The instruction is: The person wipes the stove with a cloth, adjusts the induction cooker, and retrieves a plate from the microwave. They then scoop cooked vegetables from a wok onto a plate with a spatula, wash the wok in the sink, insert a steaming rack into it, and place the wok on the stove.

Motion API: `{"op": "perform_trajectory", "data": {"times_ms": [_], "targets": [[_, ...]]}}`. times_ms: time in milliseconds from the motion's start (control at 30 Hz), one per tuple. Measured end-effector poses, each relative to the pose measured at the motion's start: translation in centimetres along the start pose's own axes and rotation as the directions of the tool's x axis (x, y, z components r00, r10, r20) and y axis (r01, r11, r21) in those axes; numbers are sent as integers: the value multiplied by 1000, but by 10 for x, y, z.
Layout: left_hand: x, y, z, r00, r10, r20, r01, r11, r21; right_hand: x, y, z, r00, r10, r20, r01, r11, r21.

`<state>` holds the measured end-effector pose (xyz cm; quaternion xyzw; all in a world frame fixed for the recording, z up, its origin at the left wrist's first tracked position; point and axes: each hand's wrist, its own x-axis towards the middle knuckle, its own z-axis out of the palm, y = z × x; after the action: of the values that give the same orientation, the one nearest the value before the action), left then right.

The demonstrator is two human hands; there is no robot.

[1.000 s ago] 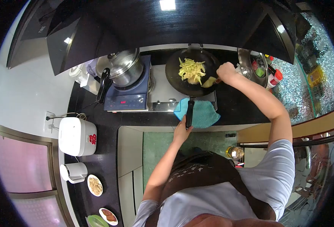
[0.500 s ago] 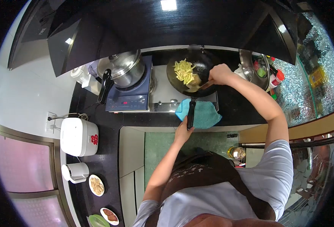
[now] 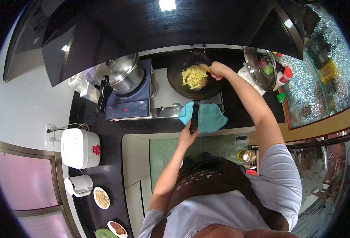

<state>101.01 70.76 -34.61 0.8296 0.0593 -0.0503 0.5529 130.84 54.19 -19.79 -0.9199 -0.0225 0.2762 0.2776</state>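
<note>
A black wok sits on the stove with pale yellow-green strips of food gathered in its middle. My left hand is closed round the end of the wok's black handle, at the counter's front edge. My right hand reaches over the wok's right side, gripping a wooden spatula. The spatula's head is at the far right of the food, and its edge is hard to make out. Beneath the handle lies a turquoise cloth.
Left of the wok, a steel pressure cooker stands on a blue induction cooker. A metal lid and bottles are to the right. The range hood hangs above. A rice cooker and food plates line the left counter.
My right hand has moved the spatula from the near right of the wok to the far side of the food. My left hand still grips the handle. The whole view has shifted slightly.
</note>
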Motion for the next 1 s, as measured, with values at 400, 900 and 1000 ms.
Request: {"op": "perform_trajectory", "data": {"times_ms": [400, 900, 1000], "targets": [[24, 21, 4, 896, -259, 360, 441, 434, -786, -53, 79, -10, 953, 111, 281, -285, 641, 713], [20, 28, 0, 899, -294, 326, 429, 433, -793, -99, 42, -19, 840, -532, -107, 349, 680, -645], [22, 23, 3, 911, -308, 275, 405, 542, -736, -122, 45, -24, 819, -572, -32, 401, 612, -682]]}}
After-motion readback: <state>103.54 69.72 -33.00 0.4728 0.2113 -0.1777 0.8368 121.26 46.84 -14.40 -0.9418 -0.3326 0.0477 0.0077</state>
